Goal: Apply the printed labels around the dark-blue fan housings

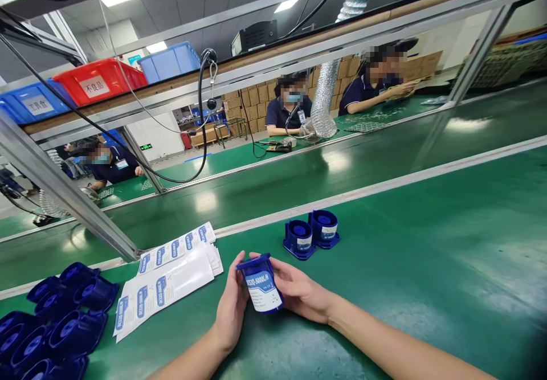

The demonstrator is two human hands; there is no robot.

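A blue cylindrical part with a white printed label (261, 286) sits between both my hands just above the green table. My left hand (231, 306) curls around its left side, fingers closed on it. On its right side my right hand (299, 292) grips it, with fingers wrapped behind. Two more labelled blue parts (311, 233) stand side by side on the table just beyond my hands. Sheets of white labels with blue print (171, 277) lie to the left of my hands.
Several unlabelled blue parts (55, 323) are piled at the lower left. A green conveyor belt (299, 180) runs behind the table past a slanted metal post (64, 195). Three people sit at the far bench. Red and blue bins (98, 81) stand on an overhead shelf.
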